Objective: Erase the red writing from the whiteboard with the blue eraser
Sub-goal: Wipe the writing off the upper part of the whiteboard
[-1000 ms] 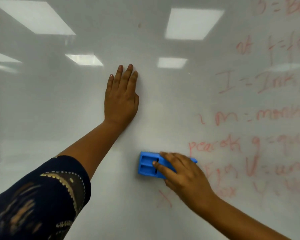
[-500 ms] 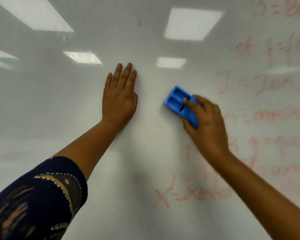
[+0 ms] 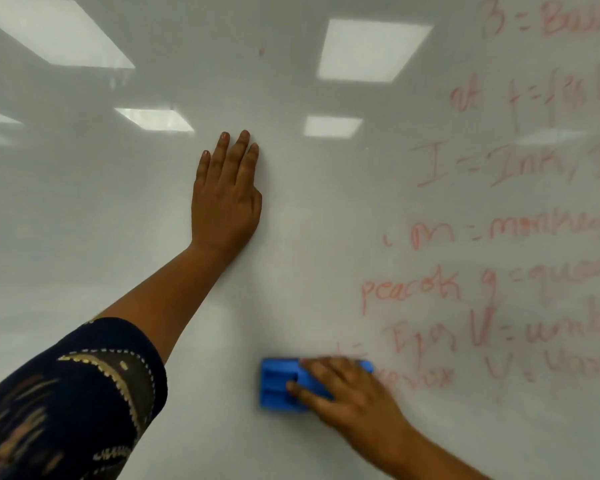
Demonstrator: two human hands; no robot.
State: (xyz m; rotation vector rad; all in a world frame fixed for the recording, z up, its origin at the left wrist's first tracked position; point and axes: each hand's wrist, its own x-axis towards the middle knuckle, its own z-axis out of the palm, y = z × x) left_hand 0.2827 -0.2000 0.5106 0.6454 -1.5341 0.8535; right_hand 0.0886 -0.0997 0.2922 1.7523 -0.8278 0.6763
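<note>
Pressing the blue eraser (image 3: 280,384) flat to the whiteboard (image 3: 84,209), your right hand (image 3: 350,398) clamps it low in the view, fingers (image 3: 303,393) spread over its ribbed back. The eraser lies level, its left half bare, its right end touching the lowest smeared red line. Your left hand (image 3: 226,202) rests open and flat on clean board above and to the left, fingers together, pointing up, gripping nothing. A dark patterned sleeve (image 3: 63,400) covers that upper arm. Red writing (image 3: 499,230) fills the board's right side in rows, blurred at the edge; "peacok" is legible. Ceiling light reflections (image 3: 371,50) show across the top.
</note>
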